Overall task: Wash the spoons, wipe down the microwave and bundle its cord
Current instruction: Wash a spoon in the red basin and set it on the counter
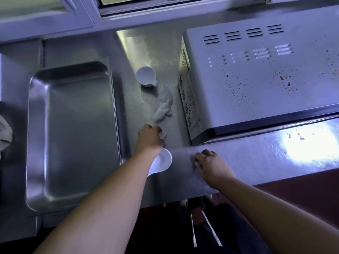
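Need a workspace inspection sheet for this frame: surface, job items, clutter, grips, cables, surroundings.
Surface: stainless steel counter, glare at right; steel sink basin at left.
Job's things: white microwave, brown spots on top and side; white ceramic spoon left of it; second white ceramic spoon under the left forearm.
Clutter: crumpled white tissue.
Grips: left hand pinches a tissue scrap; right hand curled on counter, hold unclear.
Cables: nothing seen.
Surroundings: window frame above; grey cloth at left edge.
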